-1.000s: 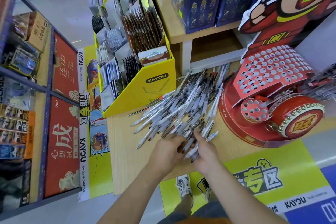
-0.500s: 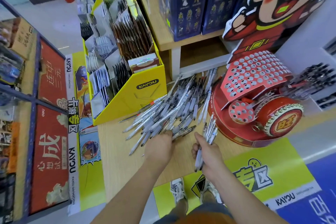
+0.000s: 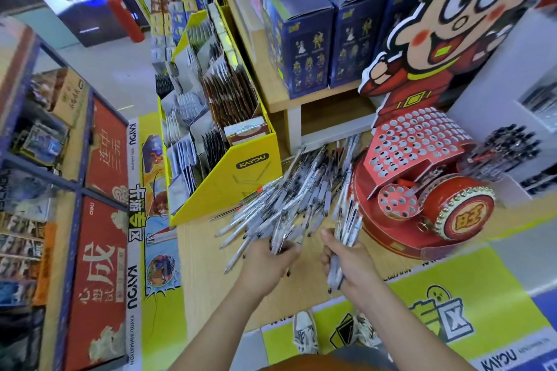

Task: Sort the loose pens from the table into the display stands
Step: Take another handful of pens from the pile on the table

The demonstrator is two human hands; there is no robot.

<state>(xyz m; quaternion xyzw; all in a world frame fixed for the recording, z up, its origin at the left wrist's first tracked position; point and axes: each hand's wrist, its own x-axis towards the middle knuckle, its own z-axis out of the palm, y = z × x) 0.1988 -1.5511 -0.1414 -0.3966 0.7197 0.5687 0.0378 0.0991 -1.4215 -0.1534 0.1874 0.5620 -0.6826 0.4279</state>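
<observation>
Head view looks down on a wooden table [image 3: 205, 250] where the loose pens [image 3: 295, 190] lie in a heap, fanned out between a yellow KAYOU card box [image 3: 241, 178] on the left and a red display stand [image 3: 416, 141] on the right. The right hand [image 3: 346, 262] is curled round a bundle of pens [image 3: 346, 226], held roughly upright with the tips fanning upward; this looks like a way of collecting several so they can be fed one by one into the stand's empty holes, which sit just beyond and to the right of that hand. The left hand [image 3: 265, 262] reaches into the near edge of the heap, its fingers closed on a few pens there, probably to gather more for the bundle. Both hands are close together at the near side of the heap, most of which lies farther off, up against the stand's base. Farther right, a rack of dark pens [image 3: 509, 144] stands already filled.
</observation>
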